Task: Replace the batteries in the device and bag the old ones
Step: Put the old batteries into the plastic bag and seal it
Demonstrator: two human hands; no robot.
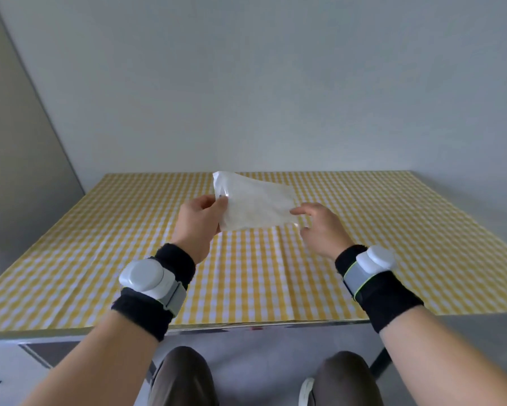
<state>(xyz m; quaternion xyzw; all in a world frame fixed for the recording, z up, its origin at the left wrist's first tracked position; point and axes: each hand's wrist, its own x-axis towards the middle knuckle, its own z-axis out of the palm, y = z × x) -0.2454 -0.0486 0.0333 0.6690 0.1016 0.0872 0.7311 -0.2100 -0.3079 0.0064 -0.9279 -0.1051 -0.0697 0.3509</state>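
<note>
above the middle of the checked table (100,259) the plastic bag (255,206) is held up, its left edge pinched by the left hand (199,221), its right corner nipped by the right hand (319,227). no batteries are seen. if the mouth gets pulled unevenly, stuff could be spilled imo.

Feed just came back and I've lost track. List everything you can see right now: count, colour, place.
bag: one, translucent white, held above the table between both hands
tablecloth: one, yellow and white check, covering the table
wall: one, pale grey, behind the table
wrist sensors: two, white, one on each wrist over black bands
knees: two, dark trousers, below the near table edge
left hand: one, pinches the bag's left edge
right hand: one, pinches the bag's right corner
</note>
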